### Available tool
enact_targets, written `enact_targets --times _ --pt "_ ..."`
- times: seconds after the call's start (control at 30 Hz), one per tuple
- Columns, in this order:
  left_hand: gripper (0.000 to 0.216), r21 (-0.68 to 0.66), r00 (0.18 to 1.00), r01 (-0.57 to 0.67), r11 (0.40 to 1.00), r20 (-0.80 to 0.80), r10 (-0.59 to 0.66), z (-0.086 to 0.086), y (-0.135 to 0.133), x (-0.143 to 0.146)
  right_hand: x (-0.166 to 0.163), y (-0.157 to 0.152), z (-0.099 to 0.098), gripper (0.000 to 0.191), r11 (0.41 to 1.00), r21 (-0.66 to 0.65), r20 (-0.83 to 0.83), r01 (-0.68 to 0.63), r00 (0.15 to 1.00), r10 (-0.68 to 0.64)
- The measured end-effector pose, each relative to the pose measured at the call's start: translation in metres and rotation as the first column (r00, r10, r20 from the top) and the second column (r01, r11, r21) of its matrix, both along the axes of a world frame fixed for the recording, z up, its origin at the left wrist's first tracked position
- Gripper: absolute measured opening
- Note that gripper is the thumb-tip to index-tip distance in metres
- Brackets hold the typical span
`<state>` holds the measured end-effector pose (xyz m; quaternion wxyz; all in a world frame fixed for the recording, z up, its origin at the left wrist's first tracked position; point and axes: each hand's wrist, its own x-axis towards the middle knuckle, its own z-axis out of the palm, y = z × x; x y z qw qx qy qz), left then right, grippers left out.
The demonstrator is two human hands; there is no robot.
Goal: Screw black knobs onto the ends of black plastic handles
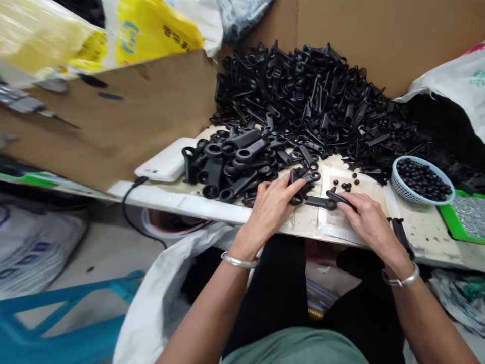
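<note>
My left hand [273,203] is at the table's front edge, its fingers closed on a black plastic arm piece with ringed ends [297,198]. To its right, my right hand [369,216] pinches a slim black plastic handle piece [343,198], whose tip meets the round end of a short black link [320,202]. That link reaches back towards my left hand; whether the pieces are joined I cannot tell. Beyond my right hand, several small black balls [346,187] lie on a pale sheet [329,222]. Larger black arm pieces [242,156] are heaped just beyond my left hand.
A big pile of black plastic parts [299,96] fills the back. At right stand a light-blue basket [397,187] of black balls and a green tray [454,227] of small metal pieces. A white power bank [166,159] with a cable lies left, beside a cardboard wall [162,106].
</note>
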<state>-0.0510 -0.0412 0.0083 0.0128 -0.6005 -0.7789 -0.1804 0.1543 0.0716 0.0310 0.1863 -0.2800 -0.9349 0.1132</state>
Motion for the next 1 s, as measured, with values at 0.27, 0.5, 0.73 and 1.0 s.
enact_targets --times 0.27,0.5,0.73,1.0 --pt "0.039 0.246 0.999 -0.015 0.969 -0.043 0.026 -0.004 -0.005 0.017 0.061 -0.043 -0.004 0.04 0.874 0.355 0.034 0.332 0.93 -0.367" --pt "0.036 0.409 0.992 0.085 0.908 0.046 -0.113 0.008 -0.013 0.067 0.046 -0.062 -0.026 0.039 0.883 0.345 0.211 0.317 0.891 -0.402" --pt "0.033 0.232 0.593 -0.149 0.961 0.799 -0.101 0.021 -0.009 0.09 0.048 -0.065 -0.026 0.032 0.891 0.352 0.223 0.286 0.899 -0.376" --pt "0.074 0.018 -0.006 -0.095 0.995 1.0 -0.019 0.013 0.005 0.099 0.045 -0.052 -0.021 0.019 0.812 0.443 0.214 0.381 0.834 -0.508"
